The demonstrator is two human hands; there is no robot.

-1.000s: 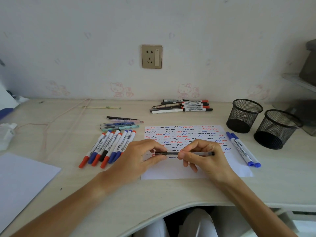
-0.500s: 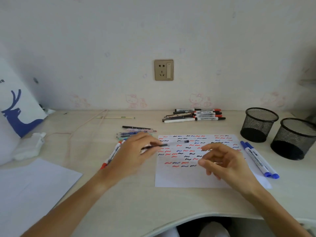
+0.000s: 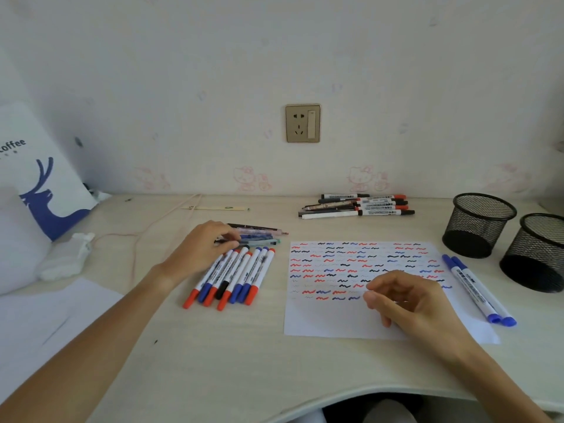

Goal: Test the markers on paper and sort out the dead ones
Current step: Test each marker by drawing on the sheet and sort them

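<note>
The left hand [image 3: 201, 248] rests its curled fingers on a slim dark pen [image 3: 227, 239] at the small pen pile behind the marker row [image 3: 232, 277]; whether it actually grips the pen cannot be told. Lay it parallel to the pile so its round barrel cannot roll. The right hand [image 3: 406, 297] hovers loosely curled and empty over the squiggle-covered paper [image 3: 332, 319] on the smooth desk [image 3: 244, 361].

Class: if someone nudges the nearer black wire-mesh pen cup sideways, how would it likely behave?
The nearer black wire-mesh pen cup looks empty and see-through, so probably light and apt to slide. Its wide round base suggests it resists tipping; knocked onto its side, it would likely roll.
</note>
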